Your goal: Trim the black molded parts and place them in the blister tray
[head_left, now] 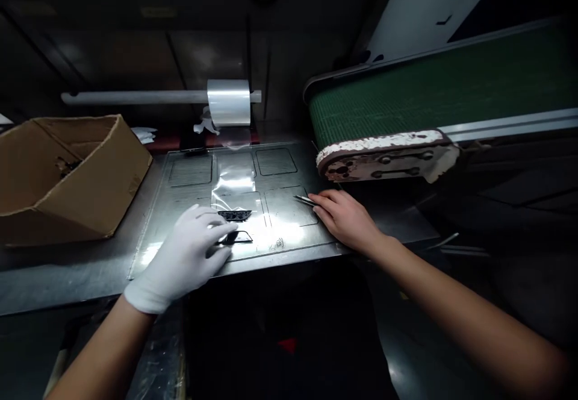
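Observation:
My left hand (192, 252), in a white glove, is at the near part of the metal plate (153, 231). Its fingers and thumb close around the end of a small glossy black plastic part (241, 237). Just beyond the fingertips lies a second black part (235, 215) with a textured face, at the near end of a strip of clear film (235, 177). My bare right hand (345, 219) rests at the plate's right side, pinching a slim pointed metal tool (305, 199) whose tip points left. Whether this is tweezers or a blade I cannot tell.
An open cardboard box (103, 177) with dark pieces inside stands left. A film roll (229, 102) hangs on a horizontal bar (144, 97) behind the plate. To the right, a green conveyor belt (406, 93) ends above the bench, its worn metal end (383, 156) near my right hand.

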Tool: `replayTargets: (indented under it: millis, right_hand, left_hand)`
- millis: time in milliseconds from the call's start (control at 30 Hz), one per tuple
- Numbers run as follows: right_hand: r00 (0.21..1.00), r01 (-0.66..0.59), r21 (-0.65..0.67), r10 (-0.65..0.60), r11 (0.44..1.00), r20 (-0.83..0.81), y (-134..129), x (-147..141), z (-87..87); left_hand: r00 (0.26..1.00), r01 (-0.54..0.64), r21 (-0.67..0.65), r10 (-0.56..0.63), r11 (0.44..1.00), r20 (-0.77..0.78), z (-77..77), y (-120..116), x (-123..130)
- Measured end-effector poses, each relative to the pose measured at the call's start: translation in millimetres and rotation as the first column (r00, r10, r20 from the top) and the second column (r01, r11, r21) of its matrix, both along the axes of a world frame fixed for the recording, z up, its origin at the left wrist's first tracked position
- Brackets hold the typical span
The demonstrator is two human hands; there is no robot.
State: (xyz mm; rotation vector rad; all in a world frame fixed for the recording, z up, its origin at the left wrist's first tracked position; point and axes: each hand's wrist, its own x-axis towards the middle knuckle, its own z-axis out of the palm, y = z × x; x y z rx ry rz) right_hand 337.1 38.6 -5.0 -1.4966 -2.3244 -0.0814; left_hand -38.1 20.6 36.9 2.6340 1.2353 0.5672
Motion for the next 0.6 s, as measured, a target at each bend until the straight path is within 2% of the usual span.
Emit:
replayTargets:
  millis: [100,200,267,300,367,433,500,533,567,600]
  right_hand:
    - [0.996,0.042,0.066,-0.036,0.997,-0.081,2.3,-8.4,-10.2]
    - [0.987,0.061,0.115,-0.043,0.991,-0.157,1.6,-6.7,-13.8]
    - [0.981,0.066,0.144,-0.038,0.987,-0.191,2.4,-1.3,-13.4]
    - [0.978,0.071,0.158,-0.037,0.985,-0.206,2.6,1.4,-12.4]
    - [0.971,0.096,0.198,-0.047,0.975,-0.236,-0.8,2.8,-9.0]
    - [0.942,0.136,0.234,-0.053,0.963,-0.331,-14.9,-8.1,-5.1]
    - [0.863,0.102,0.135,-0.020,0.986,-0.505,-43.0,-36.9,-3.2]
    - [0.792,0.012,0.010,-0.004,1.000,-0.610,-61.7,-57.3,-4.0]
    - [0.714,-0.143,-0.180,-0.025,0.973,-0.699,-82.0,-79.9,-6.5]
    - [0.643,-0.339,-0.384,-0.086,0.859,-0.761,-102.1,-103.3,-10.7]
  left_hand:
    - [0.986,0.020,0.042,-0.013,0.999,-0.167,2.6,-2.8,20.6]
    - [0.989,-0.009,0.072,0.020,0.997,-0.148,2.5,-11.3,26.1]
    - [0.996,-0.083,0.058,0.081,0.995,0.039,2.6,-26.8,21.9]
    - [0.974,-0.142,0.035,0.134,0.989,0.181,2.1,-37.6,18.7]
    - [0.840,-0.283,-0.059,0.277,0.957,0.468,-1.3,-63.5,13.0]
    - [0.672,-0.383,-0.160,0.393,0.910,0.628,-9.2,-91.5,10.6]
    - [0.590,-0.469,-0.173,0.453,0.866,0.668,-21.3,-119.3,13.8]
    - [0.583,-0.511,-0.154,0.472,0.846,0.661,-28.8,-132.6,17.9]
    - [0.581,-0.554,-0.136,0.499,0.821,0.643,-37.3,-144.7,23.3]
    - [0.578,-0.582,-0.149,0.536,0.799,0.615,-47.3,-154.9,29.4]
